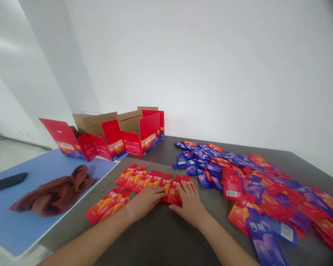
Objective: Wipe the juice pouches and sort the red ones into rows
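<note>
One flattened left hand (146,202) and one spread right hand (191,207) rest palm-down on red sachets (173,193).

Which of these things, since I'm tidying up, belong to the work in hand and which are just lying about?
In use:
red packets at left hand and right hand
loose packet pile, probably
open boxes, probably

Apparently lying about:
brown cloth
black object, far left
</note>
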The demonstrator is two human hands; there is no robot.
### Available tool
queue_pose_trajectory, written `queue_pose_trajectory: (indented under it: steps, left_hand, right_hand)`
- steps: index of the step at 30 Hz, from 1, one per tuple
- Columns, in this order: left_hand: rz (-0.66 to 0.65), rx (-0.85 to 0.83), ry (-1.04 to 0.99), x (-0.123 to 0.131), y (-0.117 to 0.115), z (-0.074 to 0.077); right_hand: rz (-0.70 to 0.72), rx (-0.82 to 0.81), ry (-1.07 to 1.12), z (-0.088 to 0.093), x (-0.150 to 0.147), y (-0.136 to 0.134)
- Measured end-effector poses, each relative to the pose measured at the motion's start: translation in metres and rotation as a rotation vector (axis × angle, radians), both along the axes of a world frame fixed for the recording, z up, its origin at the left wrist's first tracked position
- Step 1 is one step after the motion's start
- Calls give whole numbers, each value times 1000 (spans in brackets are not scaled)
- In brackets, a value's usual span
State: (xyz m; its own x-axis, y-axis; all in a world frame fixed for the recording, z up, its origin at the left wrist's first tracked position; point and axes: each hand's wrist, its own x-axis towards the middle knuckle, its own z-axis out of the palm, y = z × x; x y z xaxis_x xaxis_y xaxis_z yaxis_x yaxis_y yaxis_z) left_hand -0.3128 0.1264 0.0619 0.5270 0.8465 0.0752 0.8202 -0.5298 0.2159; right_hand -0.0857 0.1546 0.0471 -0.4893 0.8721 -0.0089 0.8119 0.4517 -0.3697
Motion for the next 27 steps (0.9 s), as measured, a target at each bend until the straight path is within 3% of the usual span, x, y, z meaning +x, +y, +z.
queue_pose_trajectory:
  steps: [8,11,16,20,23,27]
  left_hand:
    - [28,28,-39,-3,-2,-1]
    - [157,101,-66,-24,-15,6]
    - [478,223,-94,-86,-55,16]
    - [592,115,-21,-116,-95,3]
    - [564,17,99,-115,-115,-11]
    - [512,81,133,-111,-122,-23]
  right_hand:
    - [-104,-18,-75,2,6,-20]
    - [-100,-11,-77,3,6,-24]
    - [-86,78,-36,-1,11,-29]
    - [-25,222,42,-6,10,-30]
    - [18,244,76,-9,7,-34]
    - [67,223,85,-3,11,-51]
